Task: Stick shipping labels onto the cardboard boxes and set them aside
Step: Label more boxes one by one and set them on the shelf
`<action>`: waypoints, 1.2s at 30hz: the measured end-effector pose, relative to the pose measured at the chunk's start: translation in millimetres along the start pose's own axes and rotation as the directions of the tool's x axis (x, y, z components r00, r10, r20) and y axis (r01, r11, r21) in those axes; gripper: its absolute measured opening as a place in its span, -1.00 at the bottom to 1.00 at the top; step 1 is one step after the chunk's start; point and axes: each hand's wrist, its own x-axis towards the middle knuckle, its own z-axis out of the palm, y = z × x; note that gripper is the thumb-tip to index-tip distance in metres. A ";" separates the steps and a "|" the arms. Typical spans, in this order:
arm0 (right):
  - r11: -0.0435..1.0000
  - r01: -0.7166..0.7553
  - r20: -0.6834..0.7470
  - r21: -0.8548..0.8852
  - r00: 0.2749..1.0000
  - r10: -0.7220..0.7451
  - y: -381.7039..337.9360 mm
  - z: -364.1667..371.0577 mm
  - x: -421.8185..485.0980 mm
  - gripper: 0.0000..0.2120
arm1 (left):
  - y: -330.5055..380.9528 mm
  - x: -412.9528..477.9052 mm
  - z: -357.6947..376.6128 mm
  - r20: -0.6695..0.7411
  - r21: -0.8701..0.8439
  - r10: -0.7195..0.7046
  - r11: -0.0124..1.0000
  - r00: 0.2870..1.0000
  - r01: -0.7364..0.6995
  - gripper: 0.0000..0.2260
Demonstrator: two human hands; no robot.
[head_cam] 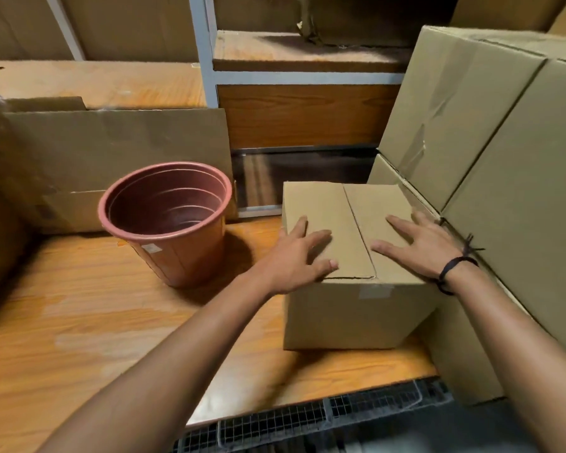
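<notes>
- Progress: no shipping label showed on the small brown cardboard box (347, 318). Labelling and setting aside were judged still outstanding.
- Location: the box stood on the orange wooden table (111, 322), beside larger stacked cartons (471, 119).
- Grip: left hand (291, 259) and right hand (425, 246) lay flat on top, fingers spread, grasping nothing.
- Appearance: flaps closed, centre seam visible, surfaces plain.

Small cardboard box (350, 317) on wooden table (79, 322), top flaps closed, seam running front to back; left hand (294, 256) flat on left flap, fingers spread; right hand (419, 246) flat on right flap, fingers spread, dark cord (451, 266) at the wrist; larger boxes (464, 109) stacked just right of the small box; empty brown plastic pot (183, 259) upright to its left, apart; flat cardboard sheet (118, 148) leaning behind the pot.
</notes>
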 end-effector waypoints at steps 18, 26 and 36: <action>0.982 0.174 0.070 0.071 0.981 -0.179 -18.9 -19.5 127.9 -0.02 | -9.5 85.6 -3.7 -0.139 0.002 -0.091 0.996 0.986 0.092 -0.26; 0.951 0.275 -0.112 -0.144 0.950 -0.291 -27.9 -4.6 104.3 -0.49 | -9.1 89.4 -5.3 -0.197 0.071 -0.068 0.994 0.978 0.083 -0.31; 0.957 0.216 -0.151 -0.194 0.957 -0.247 -24.6 22.7 97.5 -0.43 | -18.2 86.2 6.1 -0.258 0.170 0.034 0.985 0.966 0.011 -0.35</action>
